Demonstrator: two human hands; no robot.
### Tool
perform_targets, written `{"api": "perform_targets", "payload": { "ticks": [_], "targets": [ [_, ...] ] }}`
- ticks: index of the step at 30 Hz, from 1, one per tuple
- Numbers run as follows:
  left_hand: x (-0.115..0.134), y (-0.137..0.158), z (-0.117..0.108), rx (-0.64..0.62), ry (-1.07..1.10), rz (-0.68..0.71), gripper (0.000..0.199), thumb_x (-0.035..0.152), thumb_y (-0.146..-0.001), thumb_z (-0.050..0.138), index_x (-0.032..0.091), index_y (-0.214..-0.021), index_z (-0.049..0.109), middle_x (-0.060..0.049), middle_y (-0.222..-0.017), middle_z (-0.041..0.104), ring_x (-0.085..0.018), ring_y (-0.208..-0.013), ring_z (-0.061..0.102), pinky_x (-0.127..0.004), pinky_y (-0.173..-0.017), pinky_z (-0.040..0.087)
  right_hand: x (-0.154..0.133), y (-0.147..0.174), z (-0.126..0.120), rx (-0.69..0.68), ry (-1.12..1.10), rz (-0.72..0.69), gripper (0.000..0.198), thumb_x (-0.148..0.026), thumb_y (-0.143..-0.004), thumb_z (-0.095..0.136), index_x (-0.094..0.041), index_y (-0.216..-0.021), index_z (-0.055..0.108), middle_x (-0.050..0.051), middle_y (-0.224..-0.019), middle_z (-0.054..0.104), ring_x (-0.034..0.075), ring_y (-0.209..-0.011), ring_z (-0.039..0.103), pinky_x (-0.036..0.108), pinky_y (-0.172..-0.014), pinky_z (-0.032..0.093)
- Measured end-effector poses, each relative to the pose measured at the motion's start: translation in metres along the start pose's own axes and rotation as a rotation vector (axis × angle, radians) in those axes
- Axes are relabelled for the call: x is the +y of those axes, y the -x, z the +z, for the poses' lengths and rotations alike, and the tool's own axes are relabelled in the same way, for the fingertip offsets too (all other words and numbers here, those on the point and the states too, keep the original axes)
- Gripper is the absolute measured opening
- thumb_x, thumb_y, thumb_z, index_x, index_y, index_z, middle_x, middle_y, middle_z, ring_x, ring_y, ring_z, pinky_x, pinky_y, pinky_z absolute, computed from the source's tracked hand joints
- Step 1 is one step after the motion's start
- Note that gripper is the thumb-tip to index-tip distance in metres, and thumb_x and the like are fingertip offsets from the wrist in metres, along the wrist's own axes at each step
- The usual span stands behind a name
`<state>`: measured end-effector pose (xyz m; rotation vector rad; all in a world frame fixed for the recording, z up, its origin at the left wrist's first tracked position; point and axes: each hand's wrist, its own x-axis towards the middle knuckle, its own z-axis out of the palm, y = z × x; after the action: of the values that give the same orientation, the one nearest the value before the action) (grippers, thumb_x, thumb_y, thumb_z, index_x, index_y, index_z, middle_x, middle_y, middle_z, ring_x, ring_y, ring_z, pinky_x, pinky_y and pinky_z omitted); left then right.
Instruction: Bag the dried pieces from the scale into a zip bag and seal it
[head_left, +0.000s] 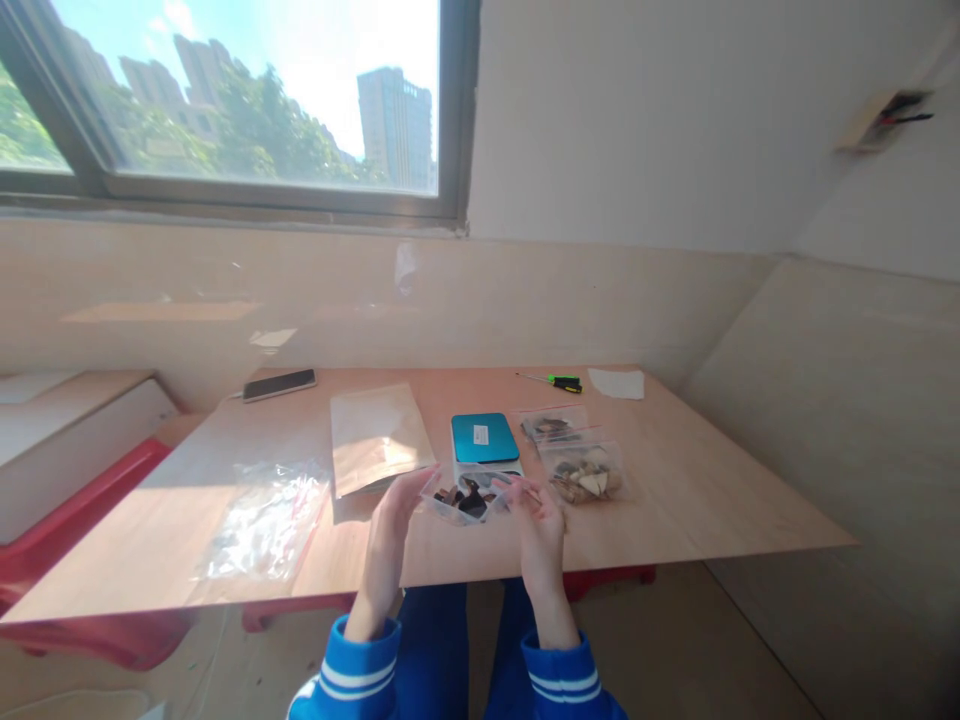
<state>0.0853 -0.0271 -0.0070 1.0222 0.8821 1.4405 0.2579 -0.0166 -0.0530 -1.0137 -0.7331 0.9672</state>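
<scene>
- phone (279,384) near the table's far left corner
- screwdriver (553,381) and a white paper scrap (616,383) at the back
- teal-topped scale (484,441) mid-table
- stack of empty clear bags (264,522) on the left

Two hands up over the near edge of a wooden table (675,500). Left hand (390,530) and right hand (541,535) pinching a small clear bag (466,497) by its two ends, dark and brown bits inside. Just behind the bag, a little scale (485,440) with a blue top. To the right, two more filled bags (581,470). To the left, a stack of flat bags (379,438) and crinkly plastic (262,520). Far back, a phone (279,384) and a green screwdriver (559,381). Blue striped sleeves (360,675) at the bottom.
</scene>
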Motion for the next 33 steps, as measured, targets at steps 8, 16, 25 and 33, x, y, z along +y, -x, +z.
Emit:
{"api": "perform_targets", "payload": {
  "ticks": [8, 16, 25, 33],
  "targets": [
    [-0.004, 0.014, -0.004, -0.088, -0.261, 0.049, 0.030, 0.037, -0.078, 0.068, 0.023, -0.104, 0.073, -0.008, -0.125, 0.066, -0.028, -0.124, 0.053, -0.040, -0.107, 0.040, -0.001, 0.007, 0.002, 0.121, -0.067, -0.020, 0.041, -0.058, -0.072, 0.069, -0.019, -0.076, 0.058, 0.007, -0.081, 0.074, 0.021, -0.081, 0.069, 0.036, -0.081, 0.052],
    [-0.010, 0.008, 0.021, 0.451, -0.199, 0.175, 0.033, 0.047, -0.084, 0.058, 0.018, -0.097, 0.070, -0.007, -0.102, 0.073, -0.022, -0.098, 0.066, -0.035, -0.088, 0.050, -0.004, 0.021, 0.018, -0.134, -0.088, -0.077, 0.048, -0.056, -0.082, 0.060, -0.021, -0.114, 0.060, 0.008, -0.104, 0.071, 0.023, -0.099, 0.066, 0.037, -0.086, 0.052],
    [-0.010, 0.007, 0.022, 0.720, -0.297, 0.187, 0.039, 0.053, -0.081, 0.058, 0.017, -0.092, 0.069, -0.003, -0.081, 0.068, -0.017, -0.075, 0.061, -0.027, -0.067, 0.045, -0.007, 0.020, 0.008, -0.269, 0.122, -0.034, 0.029, -0.046, -0.078, 0.069, -0.018, -0.087, 0.073, 0.009, -0.086, 0.077, 0.026, -0.089, 0.072, 0.041, -0.087, 0.054],
    [-0.010, 0.008, 0.003, 0.568, -0.302, 0.174, 0.042, 0.051, -0.083, 0.057, 0.019, -0.107, 0.069, -0.002, -0.088, 0.069, -0.012, -0.071, 0.055, -0.024, -0.066, 0.042, -0.030, 0.022, 0.001, -0.248, 0.279, -0.110, 0.038, -0.053, -0.084, 0.057, -0.017, -0.089, 0.071, 0.009, -0.087, 0.076, 0.026, -0.085, 0.071, 0.034, -0.076, 0.056]
  ]
}}
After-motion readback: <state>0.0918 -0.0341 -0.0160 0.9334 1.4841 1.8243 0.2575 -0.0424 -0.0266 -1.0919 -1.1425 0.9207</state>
